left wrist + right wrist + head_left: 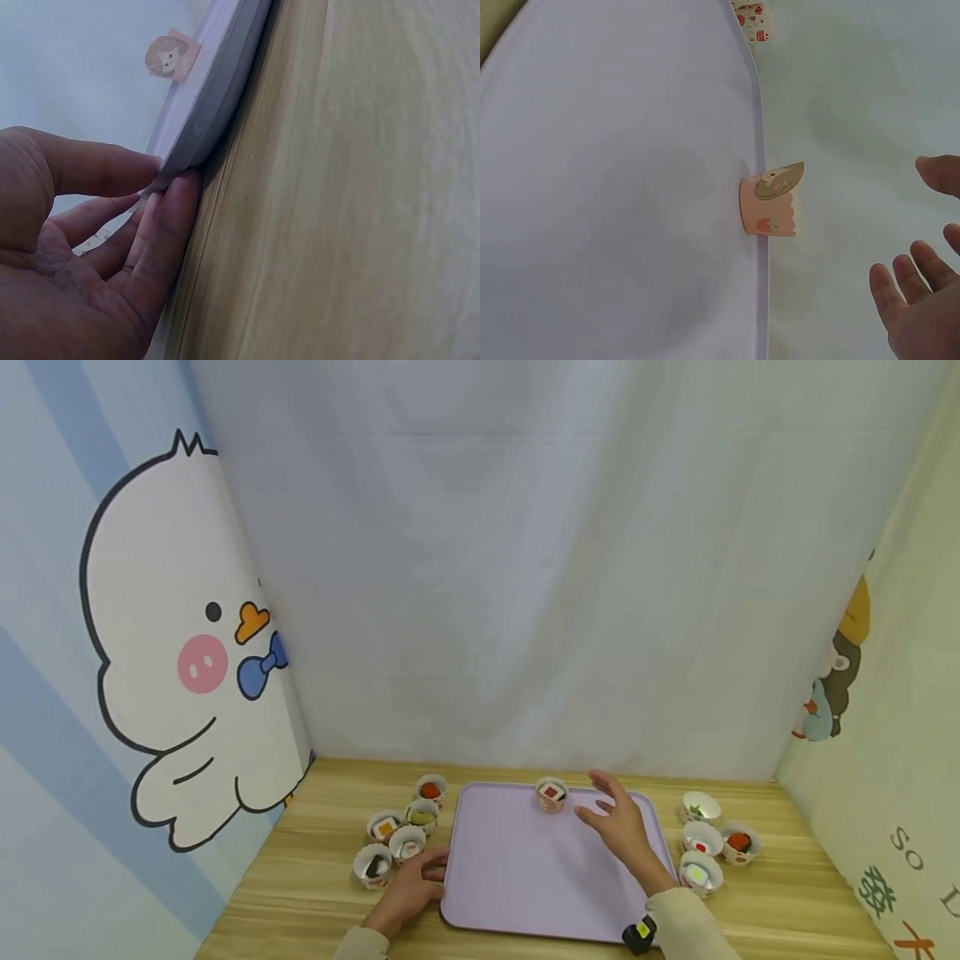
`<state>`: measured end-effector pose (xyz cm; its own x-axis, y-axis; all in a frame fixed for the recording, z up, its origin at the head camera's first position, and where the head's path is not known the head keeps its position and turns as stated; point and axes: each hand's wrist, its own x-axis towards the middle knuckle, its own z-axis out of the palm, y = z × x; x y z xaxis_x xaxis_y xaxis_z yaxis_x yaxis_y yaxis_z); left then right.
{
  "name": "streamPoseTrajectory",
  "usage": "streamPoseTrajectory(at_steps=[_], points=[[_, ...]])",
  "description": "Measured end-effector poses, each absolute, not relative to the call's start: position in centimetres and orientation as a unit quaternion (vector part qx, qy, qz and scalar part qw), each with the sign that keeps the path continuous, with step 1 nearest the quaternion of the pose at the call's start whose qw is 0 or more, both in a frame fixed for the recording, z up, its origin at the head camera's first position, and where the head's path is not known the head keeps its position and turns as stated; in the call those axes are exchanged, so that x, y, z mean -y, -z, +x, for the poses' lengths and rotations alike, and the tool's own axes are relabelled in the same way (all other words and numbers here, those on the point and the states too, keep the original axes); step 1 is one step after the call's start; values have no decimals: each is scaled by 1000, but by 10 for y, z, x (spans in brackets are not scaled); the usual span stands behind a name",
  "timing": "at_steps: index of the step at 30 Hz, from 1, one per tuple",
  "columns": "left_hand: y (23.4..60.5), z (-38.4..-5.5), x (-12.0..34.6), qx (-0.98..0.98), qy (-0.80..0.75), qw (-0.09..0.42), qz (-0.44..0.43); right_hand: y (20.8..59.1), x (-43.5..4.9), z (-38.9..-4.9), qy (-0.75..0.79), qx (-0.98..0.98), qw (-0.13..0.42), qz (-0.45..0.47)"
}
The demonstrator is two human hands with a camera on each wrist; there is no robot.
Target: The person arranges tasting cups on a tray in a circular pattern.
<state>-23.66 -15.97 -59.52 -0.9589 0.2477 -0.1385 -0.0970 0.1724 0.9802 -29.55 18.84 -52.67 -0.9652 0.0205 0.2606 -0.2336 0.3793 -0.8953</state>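
Observation:
A lilac tray (525, 868) lies flat on the wooden table. My left hand (411, 890) grips its left edge; in the left wrist view the thumb (112, 171) sits on the rim and the fingers reach beneath it. One pink paper cup (552, 795) stands at the tray's far edge, holding a white card with a dark red square. In the right wrist view this cup (771, 204) shows a printed face and a strawberry. Just right of it, apart from it, my right hand (621, 827) hovers over the tray with fingers spread and nothing held.
Several paper cups (407, 843) with small items inside cluster left of the tray, close by my left hand. Another group of several cups (702, 872) stands to its right, near my right forearm. A grey-white curtain (525, 610) hangs behind the table.

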Motion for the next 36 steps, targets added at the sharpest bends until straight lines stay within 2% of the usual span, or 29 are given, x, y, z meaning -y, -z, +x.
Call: streamPoseTrajectory(at_steps=[5,22,36], points=[[594,-236,160,-758,-637,132,48,518,-200,-286,-530,831,147,82],[598,-238,160,-763,-630,141,39,490,-252,-252,-480,860,134,107],[595,-237,159,-765,-627,141,36,484,-289,-227,-486,851,174,96]])
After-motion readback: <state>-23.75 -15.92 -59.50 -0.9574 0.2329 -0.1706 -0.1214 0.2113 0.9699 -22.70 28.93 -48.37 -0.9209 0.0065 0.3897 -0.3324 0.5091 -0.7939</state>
